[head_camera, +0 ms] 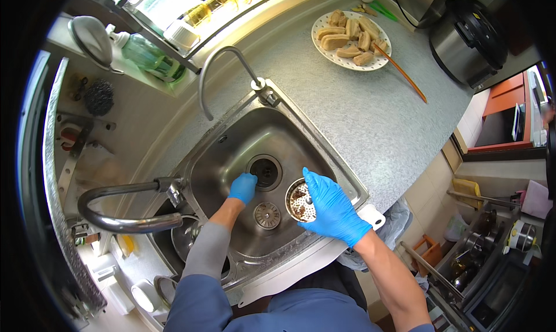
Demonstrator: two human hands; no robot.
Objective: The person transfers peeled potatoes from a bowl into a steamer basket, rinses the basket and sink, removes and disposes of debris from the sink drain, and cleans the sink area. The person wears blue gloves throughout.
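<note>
My right hand (332, 206), in a blue glove, grips a round perforated metal sink strainer basket (299, 199) by its right side. Brown food scraps cling inside the basket. Over the stainless steel sink basin (236, 138), my left hand (244, 187), also gloved in blue, is curled beside the open drain hole (266, 172). Its fingertips are hidden, so whether it holds anything cannot be seen. Between the two hands, a slotted round metal drain cover (266, 215) lies on the basin floor.
A curved chrome faucet (130, 206) reaches in from the left; a thinner tap (226, 49) rises behind the basin. On the grey counter (343, 127) stand a plate (319, 49) of cooked meat pieces, with an orange stick (404, 78) on its rim, and an electric cooker (467, 45).
</note>
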